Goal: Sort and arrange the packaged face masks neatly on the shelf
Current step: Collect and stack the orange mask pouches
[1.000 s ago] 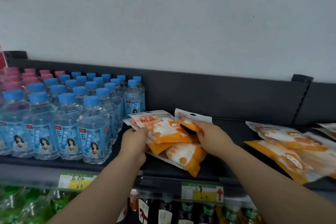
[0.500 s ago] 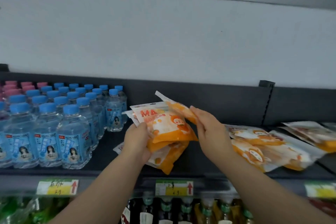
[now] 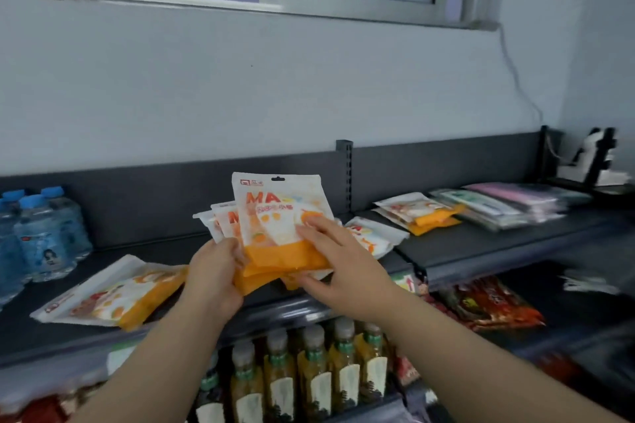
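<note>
I hold a fanned stack of white-and-orange face mask packs (image 3: 271, 216) upright above the dark shelf (image 3: 481, 244). My left hand (image 3: 214, 271) grips the stack's lower left edge. My right hand (image 3: 338, 268) holds the front pack, fingers laid over its face and thumb under its orange bottom. Another orange mask pack (image 3: 113, 295) lies flat on the shelf to the left. One more orange pack (image 3: 374, 233) lies just behind my right hand, and a small pile of them (image 3: 419, 213) sits further right.
Blue-capped water bottles (image 3: 37, 237) stand at the shelf's left end. Flat green, pink and grey packs (image 3: 515, 203) lie at the right end. Juice bottles (image 3: 309, 374) and red snack bags (image 3: 491, 306) fill the lower shelf. A shelf upright (image 3: 344, 175) divides the back panel.
The stack has come up off the shelf and now stands upright in both hands. My view has swung right, so most water bottles have left the frame and the right packs appeared.
</note>
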